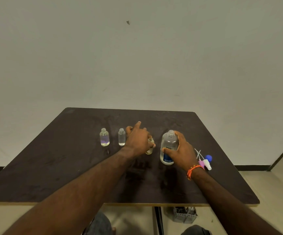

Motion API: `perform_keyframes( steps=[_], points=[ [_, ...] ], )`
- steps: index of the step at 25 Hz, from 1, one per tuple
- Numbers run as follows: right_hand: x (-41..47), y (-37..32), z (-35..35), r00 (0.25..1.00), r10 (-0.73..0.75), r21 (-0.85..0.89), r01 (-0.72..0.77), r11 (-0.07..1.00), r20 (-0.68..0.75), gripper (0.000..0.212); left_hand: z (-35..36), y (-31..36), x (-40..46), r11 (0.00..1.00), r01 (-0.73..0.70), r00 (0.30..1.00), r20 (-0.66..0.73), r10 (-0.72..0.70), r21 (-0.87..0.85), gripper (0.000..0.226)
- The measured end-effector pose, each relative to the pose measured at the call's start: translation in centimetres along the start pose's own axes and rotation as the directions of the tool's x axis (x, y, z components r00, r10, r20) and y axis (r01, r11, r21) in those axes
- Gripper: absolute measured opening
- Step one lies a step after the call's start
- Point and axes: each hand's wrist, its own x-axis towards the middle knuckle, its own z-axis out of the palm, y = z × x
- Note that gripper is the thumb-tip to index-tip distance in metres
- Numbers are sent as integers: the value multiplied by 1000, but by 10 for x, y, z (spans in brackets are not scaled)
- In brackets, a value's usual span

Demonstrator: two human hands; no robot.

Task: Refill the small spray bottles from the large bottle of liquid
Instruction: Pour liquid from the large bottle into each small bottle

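On the dark bench (52,167) the right hand (182,150) grips the uncapped large bottle (168,148), which stands upright. The left hand (138,138) reaches over a third small bottle (150,146), mostly hidden behind it; it seems to hold that bottle, though the grip is not clear. Two more small open bottles (104,137) (121,137) stand upright to the left, apart from each other. Spray tops (205,161) lie just right of the right hand, whose wrist wears an orange band (192,170).

A single head-worn wide-angle camera looks forward and down over the dark tabletop (52,167) toward a plain wall (137,56).
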Motion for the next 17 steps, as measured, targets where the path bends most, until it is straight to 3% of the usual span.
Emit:
perform_keyframes(
  steps=[8, 13, 17],
  points=[
    [-23, -24, 12, 991, -87, 26, 84, 996, 105, 82, -12, -40, -68, 987, -9, 999, -40, 3, -160, 31],
    [-28, -36, 22, 987, -74, 18, 72, 997, 144, 85, -3, -51, -76, 957, 44, 995, -78, -69, -288, 32],
    [-25, -36, 17, 985, -98, -105, 113, 988, 140, 75, 13, -48, -81, 897, 59, 986, -115, -121, -437, 30]
  ],
)
